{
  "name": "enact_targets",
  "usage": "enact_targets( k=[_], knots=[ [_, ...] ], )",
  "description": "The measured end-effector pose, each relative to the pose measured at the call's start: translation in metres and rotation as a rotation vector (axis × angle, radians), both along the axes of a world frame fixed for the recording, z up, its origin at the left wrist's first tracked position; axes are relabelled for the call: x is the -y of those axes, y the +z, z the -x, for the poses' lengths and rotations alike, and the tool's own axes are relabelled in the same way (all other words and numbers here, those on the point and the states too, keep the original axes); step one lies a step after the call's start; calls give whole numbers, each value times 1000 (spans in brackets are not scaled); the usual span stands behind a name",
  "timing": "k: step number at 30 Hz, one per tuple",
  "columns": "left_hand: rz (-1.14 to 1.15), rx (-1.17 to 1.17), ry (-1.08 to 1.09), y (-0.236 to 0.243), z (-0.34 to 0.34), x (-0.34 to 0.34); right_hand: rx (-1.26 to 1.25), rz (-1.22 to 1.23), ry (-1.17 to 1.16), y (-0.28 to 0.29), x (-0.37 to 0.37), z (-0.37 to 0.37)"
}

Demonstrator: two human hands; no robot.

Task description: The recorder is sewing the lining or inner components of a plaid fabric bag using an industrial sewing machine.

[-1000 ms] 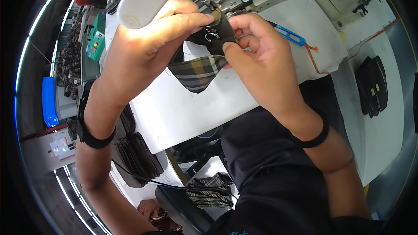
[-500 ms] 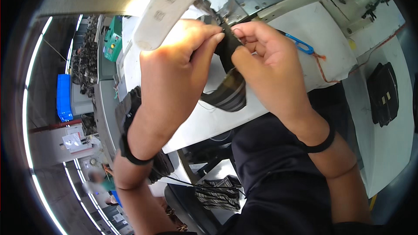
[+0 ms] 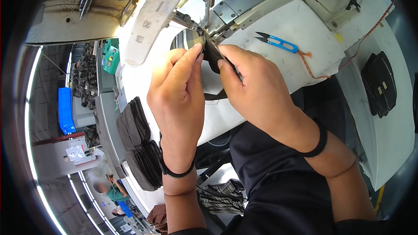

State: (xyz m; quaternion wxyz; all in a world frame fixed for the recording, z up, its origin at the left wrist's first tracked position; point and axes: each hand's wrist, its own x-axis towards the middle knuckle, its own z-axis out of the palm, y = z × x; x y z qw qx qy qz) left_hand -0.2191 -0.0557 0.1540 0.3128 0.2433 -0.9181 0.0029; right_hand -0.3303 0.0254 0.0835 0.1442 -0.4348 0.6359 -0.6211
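At the needle (image 3: 204, 29) of a sewing machine (image 3: 148, 24) lies a fabric piece in plaid (image 3: 185, 39) and dark olive-black (image 3: 211, 58). My left hand (image 3: 176, 87) pinches its left part just below the presser area, fingertips close together. My right hand (image 3: 257, 87) grips the dark edge to the right, thumb against index finger; its other fingers are hidden. Beyond it, blue thread snips (image 3: 278, 43) on an orange cord (image 3: 307, 63) rest on the white work surface (image 3: 246, 26).
Dark fabric stacks sit left (image 3: 137, 139) and right (image 3: 379, 82). Folded plaid cloth (image 3: 220, 196) is below the table. Further left are a green box (image 3: 111, 56), a blue bin (image 3: 66, 109), hanging cloth (image 3: 85, 76) and a co-worker in a green top (image 3: 116, 193).
My hands have shifted down from the needle area, turning the fabric so plaid shows behind my left fingertips. The camera view has tilted, showing more of the machine and the co-worker at left.
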Motion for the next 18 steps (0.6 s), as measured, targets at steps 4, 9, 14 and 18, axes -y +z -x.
enact_targets(
  k=[4, 9, 14, 18],
  knots=[
    [-211, -69, -9, -1, 1, 2, 176, -77, 143, 6, -6, 5],
    [-432, -185, 73, -6, 10, -2, 359, 18, 206, -1, -4, 6],
    [-399, -218, 96, -11, 10, -3, 405, 65, 213, -4, -2, 1],
    [-360, -253, 107, -16, 11, -6, 423, 112, 226, -8, -5, -3]
  ],
)
